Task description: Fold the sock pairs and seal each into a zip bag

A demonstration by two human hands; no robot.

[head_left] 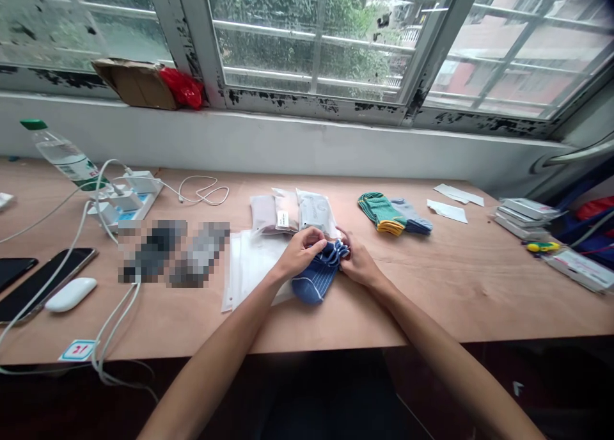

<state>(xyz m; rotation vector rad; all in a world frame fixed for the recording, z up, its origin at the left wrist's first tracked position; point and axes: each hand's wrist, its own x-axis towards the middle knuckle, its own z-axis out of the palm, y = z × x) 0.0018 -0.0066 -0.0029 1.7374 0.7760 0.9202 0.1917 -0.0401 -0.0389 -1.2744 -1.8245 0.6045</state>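
Around blue socks (313,284), both hands (300,251) (359,261) curl inward

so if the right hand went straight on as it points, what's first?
The blue socks, right at the right hand's fingers. Past them, probably the white printed packet farther up the table; one view leaves depth unclear.

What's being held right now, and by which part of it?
Blue socks, held at the ruffled cuff end between the left hand and right hand.
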